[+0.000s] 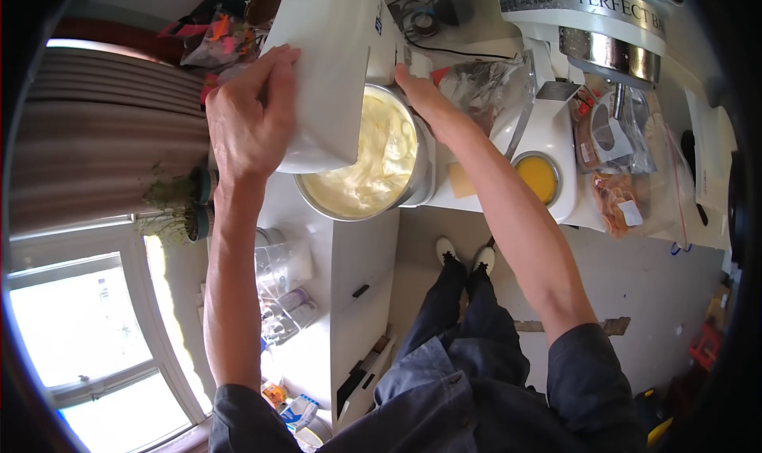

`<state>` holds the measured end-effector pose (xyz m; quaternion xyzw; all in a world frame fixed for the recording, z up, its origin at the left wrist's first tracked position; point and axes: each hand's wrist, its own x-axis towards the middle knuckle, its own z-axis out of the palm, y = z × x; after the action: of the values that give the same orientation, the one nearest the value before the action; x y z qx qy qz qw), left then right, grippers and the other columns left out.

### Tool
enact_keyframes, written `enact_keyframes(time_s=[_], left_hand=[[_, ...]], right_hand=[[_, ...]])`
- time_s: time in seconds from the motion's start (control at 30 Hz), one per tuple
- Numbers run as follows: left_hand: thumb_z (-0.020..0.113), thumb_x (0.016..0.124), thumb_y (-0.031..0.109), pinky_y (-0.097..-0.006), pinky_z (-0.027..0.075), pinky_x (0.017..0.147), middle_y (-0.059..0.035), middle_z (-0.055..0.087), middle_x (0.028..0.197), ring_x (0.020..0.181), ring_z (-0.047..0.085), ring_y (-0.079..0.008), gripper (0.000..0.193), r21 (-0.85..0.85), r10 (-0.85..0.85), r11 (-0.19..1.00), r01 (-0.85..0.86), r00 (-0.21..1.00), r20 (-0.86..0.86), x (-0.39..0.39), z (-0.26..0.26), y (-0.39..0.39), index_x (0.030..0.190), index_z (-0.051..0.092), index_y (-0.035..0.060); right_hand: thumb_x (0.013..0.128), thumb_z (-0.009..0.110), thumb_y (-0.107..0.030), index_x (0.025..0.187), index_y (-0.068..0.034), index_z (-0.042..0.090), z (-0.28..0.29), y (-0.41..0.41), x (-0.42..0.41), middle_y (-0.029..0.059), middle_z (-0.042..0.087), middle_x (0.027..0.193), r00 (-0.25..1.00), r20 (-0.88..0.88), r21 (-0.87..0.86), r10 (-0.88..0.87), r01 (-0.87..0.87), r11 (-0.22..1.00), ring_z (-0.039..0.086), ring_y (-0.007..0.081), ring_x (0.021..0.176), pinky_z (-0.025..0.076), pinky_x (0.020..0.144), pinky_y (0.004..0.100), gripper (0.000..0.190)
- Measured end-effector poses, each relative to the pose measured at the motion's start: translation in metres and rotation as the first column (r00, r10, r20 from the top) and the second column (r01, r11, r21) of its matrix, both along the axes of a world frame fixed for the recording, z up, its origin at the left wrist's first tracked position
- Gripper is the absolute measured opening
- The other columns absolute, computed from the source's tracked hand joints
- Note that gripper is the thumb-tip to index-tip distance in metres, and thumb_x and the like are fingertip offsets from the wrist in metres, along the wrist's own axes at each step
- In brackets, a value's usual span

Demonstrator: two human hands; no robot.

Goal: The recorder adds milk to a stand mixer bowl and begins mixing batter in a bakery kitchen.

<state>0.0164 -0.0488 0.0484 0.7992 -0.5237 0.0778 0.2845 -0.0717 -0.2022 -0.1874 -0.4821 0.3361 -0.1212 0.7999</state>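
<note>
A white stand mixer's head (324,78) stands over a round metal mixing bowl (411,185). Pale yellow, creamy batter (387,149) lies in the bowl, partly covered from view by the mixer head. My left hand (256,107) lies against the left side of the mixer head, with its fingers bent near the top; it is slightly blurred. On the right side of the mixer, my right hand (422,95) touches the body just behind the bowl; its fingertips are partly hidden, and whether it grips a part cannot be told.
A second white stand mixer (595,12) stands at right, with a metal bowl of yellow liquid (539,179) on its base. Plastic bags (622,203) lie by the counter's edge. Potted plants (202,221) stand by the window. Bottles (292,316) stand on the lower-left counter.
</note>
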Motion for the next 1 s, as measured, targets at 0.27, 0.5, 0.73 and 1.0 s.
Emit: enact_keyframes(time_s=[0.27,0.5,0.73,1.0], left_hand=[[0.058,0.096,0.022,-0.0326,0.055,0.093,-0.0167,0.076,0.111,0.102,0.075,-0.0291,0.031,-0.031,-0.022,0.999,0.022,1.0,0.003,0.003,-0.003,0.002,0.11,0.077,0.002],[0.058,0.096,0.022,-0.0326,0.055,0.093,-0.0165,0.076,0.111,0.102,0.075,-0.0292,0.031,-0.007,-0.007,1.0,0.007,1.0,-0.014,0.0,0.0,0.001,0.111,0.077,0.0021],[0.058,0.097,0.022,-0.0327,0.055,0.093,-0.0171,0.075,0.113,0.101,0.075,-0.0294,0.03,-0.044,-0.048,0.998,0.048,0.999,0.001,0.003,-0.009,0.005,0.111,0.076,0.002],[0.058,0.096,0.023,-0.0327,0.056,0.09,-0.0159,0.075,0.111,0.098,0.075,-0.0294,0.03,-0.04,-0.039,0.998,0.039,0.999,0.014,0.001,-0.008,0.005,0.111,0.076,0.0033]], right_hand=[[0.104,0.036,-0.065,0.147,0.009,0.046,0.009,0.002,-0.004,0.0223,0.05,0.152,0.998,-0.055,-0.004,0.012,-0.012,1.0,0.043,0.0318,0.144,0.032,0.116,0.0411,0.085],[0.103,0.036,-0.066,0.147,0.008,0.046,-0.003,-0.002,-0.002,0.0227,0.048,0.153,1.0,-0.013,-0.009,0.026,-0.026,1.0,0.041,0.0321,0.145,0.031,0.117,0.0412,0.087],[0.104,0.034,-0.064,0.152,0.007,0.039,0.001,0.0,-0.002,0.0215,0.041,0.159,0.998,-0.057,0.034,0.029,-0.027,0.999,0.036,0.0321,0.149,0.028,0.119,0.0417,0.085],[0.103,0.035,-0.066,0.157,0.001,0.033,0.006,0.006,-0.004,0.0198,0.034,0.163,0.996,-0.088,0.098,0.005,0.004,0.995,0.031,0.033,0.151,0.026,0.12,0.0442,0.086]])
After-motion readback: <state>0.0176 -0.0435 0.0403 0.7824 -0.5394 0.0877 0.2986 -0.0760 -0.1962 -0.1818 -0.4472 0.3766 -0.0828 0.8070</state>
